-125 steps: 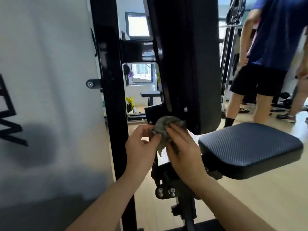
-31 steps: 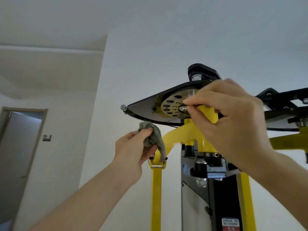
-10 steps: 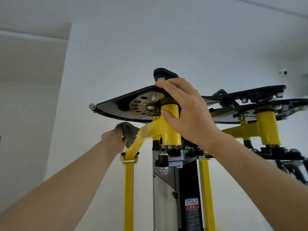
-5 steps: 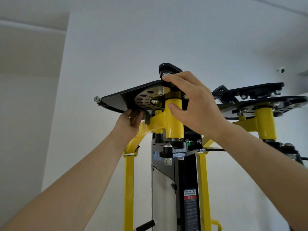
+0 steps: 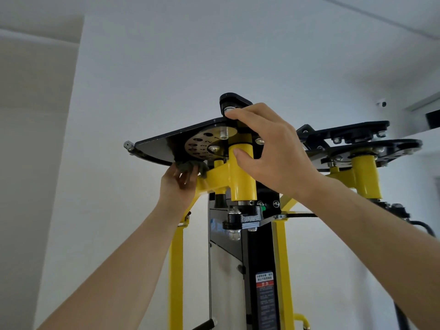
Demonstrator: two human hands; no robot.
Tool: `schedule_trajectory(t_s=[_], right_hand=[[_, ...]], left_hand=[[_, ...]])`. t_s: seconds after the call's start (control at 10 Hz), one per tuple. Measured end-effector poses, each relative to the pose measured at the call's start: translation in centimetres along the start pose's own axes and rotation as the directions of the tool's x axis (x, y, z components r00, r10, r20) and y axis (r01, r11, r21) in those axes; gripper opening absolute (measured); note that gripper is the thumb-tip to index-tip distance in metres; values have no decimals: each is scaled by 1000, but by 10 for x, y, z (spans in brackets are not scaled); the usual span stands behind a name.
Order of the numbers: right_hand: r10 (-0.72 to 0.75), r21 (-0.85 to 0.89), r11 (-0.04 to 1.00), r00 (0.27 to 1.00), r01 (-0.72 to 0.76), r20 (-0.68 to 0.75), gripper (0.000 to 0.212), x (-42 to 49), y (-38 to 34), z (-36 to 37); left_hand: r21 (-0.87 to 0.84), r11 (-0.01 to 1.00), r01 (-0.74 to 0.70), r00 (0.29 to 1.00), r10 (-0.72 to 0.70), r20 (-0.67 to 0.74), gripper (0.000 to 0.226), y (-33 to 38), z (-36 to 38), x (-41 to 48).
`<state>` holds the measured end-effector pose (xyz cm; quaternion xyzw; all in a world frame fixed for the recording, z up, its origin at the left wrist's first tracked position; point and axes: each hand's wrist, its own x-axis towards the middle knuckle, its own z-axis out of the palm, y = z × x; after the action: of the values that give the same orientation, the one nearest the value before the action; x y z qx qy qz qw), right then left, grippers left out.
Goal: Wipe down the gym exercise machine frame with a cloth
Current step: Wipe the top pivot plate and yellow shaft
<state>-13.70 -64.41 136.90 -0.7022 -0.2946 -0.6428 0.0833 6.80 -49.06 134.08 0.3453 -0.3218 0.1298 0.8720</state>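
Right fingers [image 5: 252, 119] round yellow post [image 5: 242, 179], cloth [image 5: 190, 166] under black plate [image 5: 157, 148]

Left hand [image 5: 177, 186] presses cloth [image 5: 190, 166] under black plate [image 5: 154, 148] (overhead).

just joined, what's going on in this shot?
A person is wiping the top of a yellow and black gym machine, seen from below. The left hand presses a grey cloth up against the underside of the black plate, next to the yellow arm. The right hand grips the yellow post under that plate, thumb on its front.
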Motion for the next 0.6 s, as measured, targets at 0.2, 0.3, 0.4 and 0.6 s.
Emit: schedule_trajectory(t_s=[0.2, 0.3, 0.4, 0.6], right_hand=[[3, -31, 1000, 1000, -3, -1, 58, 0, 2, 3], [12, -34, 999, 1000, -13, -18, 58, -1, 1, 6], [22, -25, 999, 998, -23, -54, 56, -2, -2, 10], [83, 63, 995, 988, -75, -133, 49, -2, -6, 15]], left_hand=[[254, 954, -160, 987, 154, 43, 28, -11, -4, 8], [362, 925, -120, 992, 121, 19, 17, -14, -1, 3], [161, 979, -122, 991, 130, -38, 21, -6, 3, -8], [81, 988, -135, 987, 127, 95, 38, 40, -8, -31]])
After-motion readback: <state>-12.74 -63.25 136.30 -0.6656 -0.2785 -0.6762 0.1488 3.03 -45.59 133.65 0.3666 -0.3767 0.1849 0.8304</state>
